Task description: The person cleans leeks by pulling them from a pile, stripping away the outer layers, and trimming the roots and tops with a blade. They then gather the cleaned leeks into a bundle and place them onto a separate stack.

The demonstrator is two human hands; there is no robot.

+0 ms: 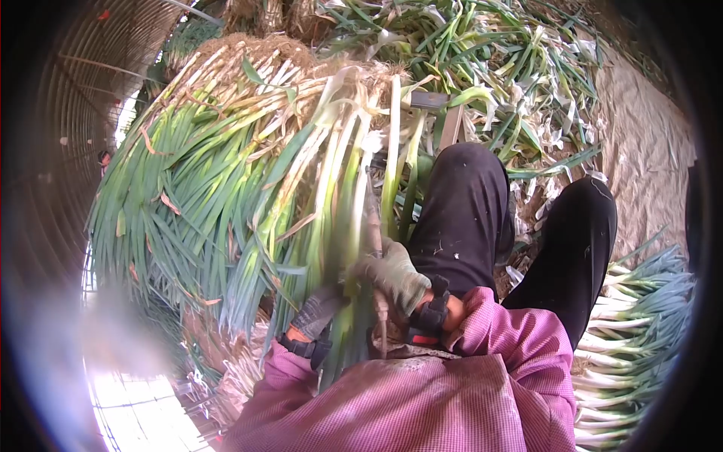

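My left hand [319, 310], in a dark glove with a black wrist strap, is at the lower middle, against the green leaves of a long onion stalk [343, 331]. Its fingers are blurred and partly hidden. My right hand [401, 279], in a pale grey-green glove, is closed around a thin rod-like tool [376, 226] that points up past the white stems. A large heap of long green onions [188, 173], roots at the top, lies to the left of both hands.
Loose leaves and peelings [520, 75] are piled at the upper right beside a brown cloth [640, 143]. My dark-trousered knees [463, 203] are right of the hands. Cleaned onions [617, 369] lie in a row at the lower right. A distant person [104, 160] shows at the far left.
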